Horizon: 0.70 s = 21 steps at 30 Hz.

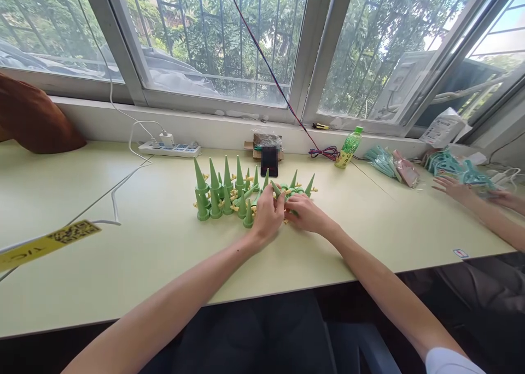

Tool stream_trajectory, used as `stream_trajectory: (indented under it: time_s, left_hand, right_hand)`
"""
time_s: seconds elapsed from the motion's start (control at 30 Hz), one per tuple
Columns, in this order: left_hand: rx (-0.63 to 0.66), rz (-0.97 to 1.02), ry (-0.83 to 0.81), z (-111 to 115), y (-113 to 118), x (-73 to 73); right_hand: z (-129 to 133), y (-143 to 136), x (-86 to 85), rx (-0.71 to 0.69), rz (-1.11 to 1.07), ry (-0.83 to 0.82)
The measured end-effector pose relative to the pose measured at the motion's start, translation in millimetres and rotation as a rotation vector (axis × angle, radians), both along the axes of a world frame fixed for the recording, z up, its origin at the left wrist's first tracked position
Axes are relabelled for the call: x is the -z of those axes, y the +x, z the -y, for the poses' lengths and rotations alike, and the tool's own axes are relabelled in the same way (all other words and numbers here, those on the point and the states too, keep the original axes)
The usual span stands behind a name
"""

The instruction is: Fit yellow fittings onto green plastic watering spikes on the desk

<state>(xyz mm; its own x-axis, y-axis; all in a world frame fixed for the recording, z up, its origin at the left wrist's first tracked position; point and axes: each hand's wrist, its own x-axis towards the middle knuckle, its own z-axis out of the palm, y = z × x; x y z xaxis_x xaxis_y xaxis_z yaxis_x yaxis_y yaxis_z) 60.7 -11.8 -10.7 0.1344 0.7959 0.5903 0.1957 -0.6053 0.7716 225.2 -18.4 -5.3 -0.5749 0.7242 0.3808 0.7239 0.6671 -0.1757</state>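
Green cones [214, 202] with round bases stand in a cluster on the pale table, with small yellow pieces among them. My left hand [269, 212] is closed around a green cone [275, 188] that tilts to the left at the cluster's right part. Right beside it, my right hand [303, 212] has its fingers bent in among the pieces, close to that cone's lower end. What its fingertips hold, if anything, is hidden. Further green cones [310, 185] stand just beyond my right hand.
Behind the cones are a dark phone [269, 161] against a small box, a green bottle [349, 147] and a power strip [170, 149]. At the right, another person's hands touch teal items [471, 173]. A yellow tag [49, 245] hangs at the left.
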Motion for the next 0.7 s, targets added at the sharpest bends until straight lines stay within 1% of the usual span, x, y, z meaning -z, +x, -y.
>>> stream_trajectory:
  time_s: [0.23,0.4,0.57,0.7]
  left_hand:
    - [0.017,0.000,0.001,-2.1,-0.2,2.6]
    - [0.025,0.023,-0.015,-0.7,-0.7,0.7]
    - [0.016,0.117,-0.020,7.3,-0.2,-3.9]
    - [0.030,0.104,-0.002,10.4,1.6,-2.1]
  right_hand:
    - [-0.1,-1.7,0.5,-0.039,-0.019,0.016]
    - [0.3,-2.9,1.1,-0.063,-0.071,0.035]
    - [4.4,-4.6,-4.7,-0.042,-0.279,0.017]
    - [4.0,-3.0,-7.6,0.039,-0.457,0.025]
